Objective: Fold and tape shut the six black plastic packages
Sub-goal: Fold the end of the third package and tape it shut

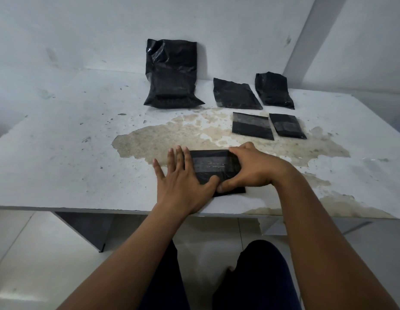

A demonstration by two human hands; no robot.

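Six black plastic packages lie on the worn white counter [60, 139]. Five sit at the far right: a large puffy black bag [172, 74] leaning at the wall, two medium black pouches [236, 93] [274, 90] beside it, and two small flat black packets [252, 126] [287, 126] with clear tape across them, nearer the person. The sixth, a folded black packet with a strip of clear tape [213, 168], lies close to the counter's near edge between both hands.

The left hand [183, 182] lies flat with fingers spread and straight, palm on the counter at the packet's left end, thumb touching its lower part. The right hand [250, 171] curls over the packet's right end, fingers on its top edge and thumb pressed at its lower edge.

The step in hand looks like smoothing the tape on this last packet, so the task seems nearly finished. The next move likely calls for firm rubbing along the strip, then sliding the packet up beside the others.
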